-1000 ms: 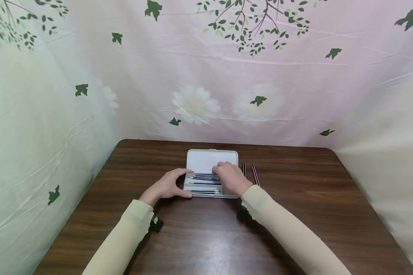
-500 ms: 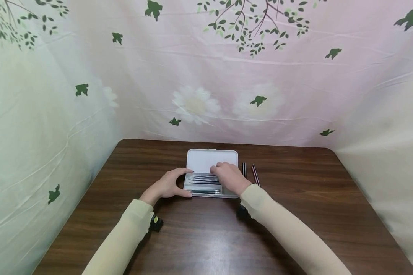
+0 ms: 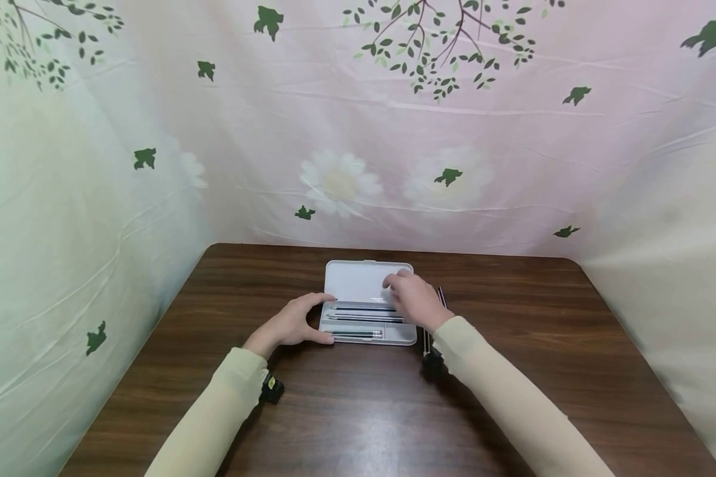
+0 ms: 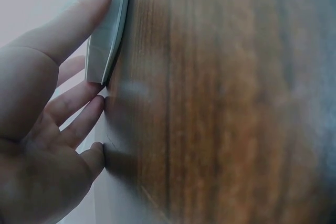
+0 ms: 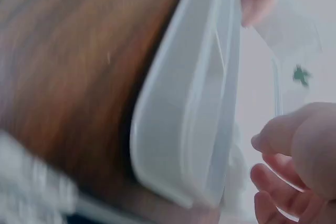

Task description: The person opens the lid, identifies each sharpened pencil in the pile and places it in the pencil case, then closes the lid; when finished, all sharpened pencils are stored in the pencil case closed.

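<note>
A white pencil case (image 3: 397, 335) lies with its lid (image 3: 358, 281) folded back at the middle of the table. Several dark pencils (image 3: 353, 333) lie lengthwise in its compartments. My left hand (image 3: 292, 321) holds the case's left end, thumb at the front edge and fingers at the back; the left wrist view shows the thumb along the case wall. My right hand (image 3: 417, 299) hovers over the right part of the case, its fingers loosely bent with nothing between them. In the right wrist view those fingertips (image 5: 261, 142) are apart from the case.
Right of the case, a dark pencil (image 3: 441, 296) lies on the brown wooden table (image 3: 358, 411), partly hidden by my right hand. More dark sticks (image 3: 426, 341) show beside my right wrist. A printed cloth (image 3: 388, 152) hangs behind the table.
My right hand has let go of a pencil in the case, lifted and moved to the right. The upper pencils now lie straighter in their compartment. My left hand keeps its place.
</note>
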`<state>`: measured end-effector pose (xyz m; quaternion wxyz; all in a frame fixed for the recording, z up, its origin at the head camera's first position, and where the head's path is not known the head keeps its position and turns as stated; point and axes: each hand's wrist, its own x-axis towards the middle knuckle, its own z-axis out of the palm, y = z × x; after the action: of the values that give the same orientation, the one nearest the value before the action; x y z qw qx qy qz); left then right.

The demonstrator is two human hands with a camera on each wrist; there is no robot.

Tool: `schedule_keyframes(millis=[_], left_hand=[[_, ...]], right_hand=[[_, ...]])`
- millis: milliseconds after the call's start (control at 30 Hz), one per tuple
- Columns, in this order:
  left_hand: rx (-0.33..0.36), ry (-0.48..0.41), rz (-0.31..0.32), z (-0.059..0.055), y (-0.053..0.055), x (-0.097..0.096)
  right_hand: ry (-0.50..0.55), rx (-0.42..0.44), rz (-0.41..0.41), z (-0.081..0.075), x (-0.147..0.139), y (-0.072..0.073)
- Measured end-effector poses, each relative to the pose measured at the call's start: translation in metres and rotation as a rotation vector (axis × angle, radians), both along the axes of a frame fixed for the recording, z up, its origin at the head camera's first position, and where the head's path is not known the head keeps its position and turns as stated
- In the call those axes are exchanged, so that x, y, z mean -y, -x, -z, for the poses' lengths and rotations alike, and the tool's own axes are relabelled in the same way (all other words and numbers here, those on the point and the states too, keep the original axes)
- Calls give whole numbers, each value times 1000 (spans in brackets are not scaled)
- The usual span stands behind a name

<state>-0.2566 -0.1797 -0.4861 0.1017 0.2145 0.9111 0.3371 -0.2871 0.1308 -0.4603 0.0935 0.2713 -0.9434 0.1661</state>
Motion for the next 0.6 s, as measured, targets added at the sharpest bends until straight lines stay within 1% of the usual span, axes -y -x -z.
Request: schedule_keyframes(millis=[133, 200, 267, 400, 467, 600], left_hand=[[-11, -19, 9, 0, 0, -1], [-3, -27, 1, 1, 0, -1], [11, -34, -13, 2, -1, -1], [33, -46, -43, 3, 0, -1], [36, -52, -54, 3, 0, -2], [40, -33, -67, 2, 2, -3]], right_hand=[[94, 40, 110, 2, -21, 3], [130, 73, 150, 5, -28, 4], [158, 100, 170, 10, -34, 4], [201, 132, 171, 16, -39, 5], [215, 132, 163, 16, -39, 6], [256, 138, 162, 14, -39, 5]])
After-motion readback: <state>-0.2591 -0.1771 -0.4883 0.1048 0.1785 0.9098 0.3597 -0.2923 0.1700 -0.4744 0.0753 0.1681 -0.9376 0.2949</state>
